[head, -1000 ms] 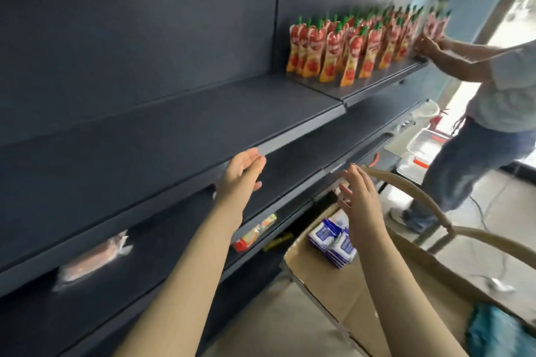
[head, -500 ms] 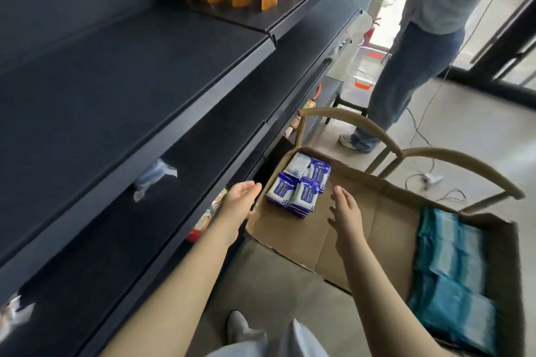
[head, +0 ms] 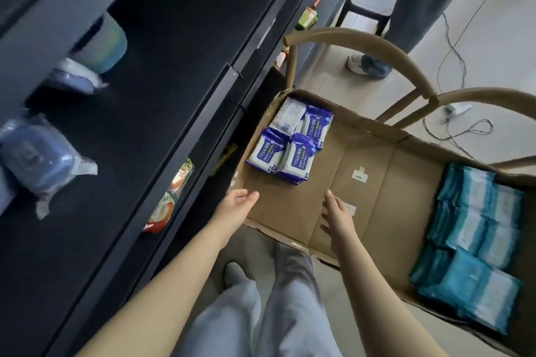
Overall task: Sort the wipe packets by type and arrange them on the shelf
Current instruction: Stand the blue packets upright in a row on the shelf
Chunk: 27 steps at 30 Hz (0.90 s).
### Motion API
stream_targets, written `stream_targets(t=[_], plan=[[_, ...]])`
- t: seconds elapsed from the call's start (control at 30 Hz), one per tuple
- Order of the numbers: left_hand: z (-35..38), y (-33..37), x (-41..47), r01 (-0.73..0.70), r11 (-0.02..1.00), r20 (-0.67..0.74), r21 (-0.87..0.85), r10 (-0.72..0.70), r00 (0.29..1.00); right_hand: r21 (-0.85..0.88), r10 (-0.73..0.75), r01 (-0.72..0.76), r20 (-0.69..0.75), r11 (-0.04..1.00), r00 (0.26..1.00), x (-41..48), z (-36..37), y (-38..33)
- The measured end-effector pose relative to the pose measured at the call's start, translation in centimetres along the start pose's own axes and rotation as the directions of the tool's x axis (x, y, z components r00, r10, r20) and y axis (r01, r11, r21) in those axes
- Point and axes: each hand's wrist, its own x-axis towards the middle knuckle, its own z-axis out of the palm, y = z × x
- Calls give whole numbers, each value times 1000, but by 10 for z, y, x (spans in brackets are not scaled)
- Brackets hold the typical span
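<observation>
An open cardboard box point(head: 365, 171) rests on a wooden chair below me. Several blue-and-white wipe packets point(head: 290, 148) lie stacked in its far left corner. Teal-and-white wipe packets point(head: 475, 243) fill its right end. My left hand point(head: 236, 209) hovers open at the box's left wall, holding nothing. Over the bare box floor my right hand point(head: 336, 214) reaches with straight fingers, also holding nothing. Both hands are short of the blue packets. On the dark shelf point(head: 145, 113) to the left lie clear-wrapped bluish packets point(head: 43, 162).
A wooden chair back point(head: 377, 49) arcs behind the box. Another person's leg and shoe point(head: 371, 65) stand beyond it, by a white stool and floor cables point(head: 452, 124). Colourful pouches point(head: 171, 200) sit on a lower shelf. My own legs point(head: 266, 310) are below.
My view has dropped from the upper shelves to the box. Both hands came down from shelf height and now hover inside the box near the blue packets.
</observation>
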Motion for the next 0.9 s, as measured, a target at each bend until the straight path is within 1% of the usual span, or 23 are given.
stream_targets(t=[0.1,0.2,0.3,0.43,0.53,0.6,0.67,0.73,0.83,0.9], plan=[[21,6,39,64,998,-42,3,-64,997,-47,43,-42,22,998,999,46,1,-6],[40,16,78,123,991,-73,-45,-126,989,-76,75,-72,50,995,996,89,4,-13],[57,24,112,180,971,-105,-158,-198,975,-123,80,-70,73,990,994,128,10,-20],[74,27,147,238,916,-139,-322,-294,946,-197,25,-4,104,980,994,166,21,-29],[82,29,168,251,847,-150,-468,-356,922,-216,19,7,119,976,993,183,31,-30],[86,28,180,257,811,-182,-525,-403,897,-211,28,-5,108,977,994,191,37,-29],[86,24,190,280,790,-228,-545,-461,858,-212,24,-6,83,977,996,195,42,-29],[85,20,199,310,768,-224,-561,-501,836,-214,20,-8,54,977,998,198,47,-29],[83,17,209,330,730,-194,-599,-532,824,-208,30,-24,25,978,999,202,52,-30],[82,16,212,317,725,-198,-612,-529,825,-203,40,-33,30,979,999,204,54,-30]])
